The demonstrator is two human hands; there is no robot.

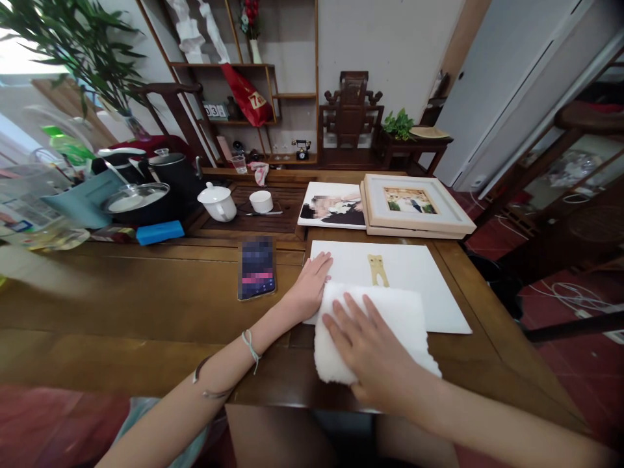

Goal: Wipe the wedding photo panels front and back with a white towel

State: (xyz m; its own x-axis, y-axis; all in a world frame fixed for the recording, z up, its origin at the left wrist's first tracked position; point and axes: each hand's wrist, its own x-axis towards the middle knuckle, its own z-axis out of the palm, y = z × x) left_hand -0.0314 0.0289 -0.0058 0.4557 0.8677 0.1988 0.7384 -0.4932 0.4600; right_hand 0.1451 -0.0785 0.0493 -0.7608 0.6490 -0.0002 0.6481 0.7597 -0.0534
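A white board (419,273) lies flat on the wooden table, with a small yellowish trouser-shaped piece (377,268) on its upper middle. My right hand (363,331) rests spread on a fluffy white cloth (400,309), which covers the board's lower part and overhangs its near edge. My left hand (312,283) presses with stretched fingers on the board's left edge, beside the cloth. Neither hand is wrapped round anything. What lies under the cloth is hidden.
A phone (257,268) lies left of the board. Behind the board sit a photo panel (331,205) and a wooden picture frame (419,205). A lidded white cup (217,201), a small white bowl (261,201), a blue block (160,232) and a glass-lidded pan (136,198) stand further left.
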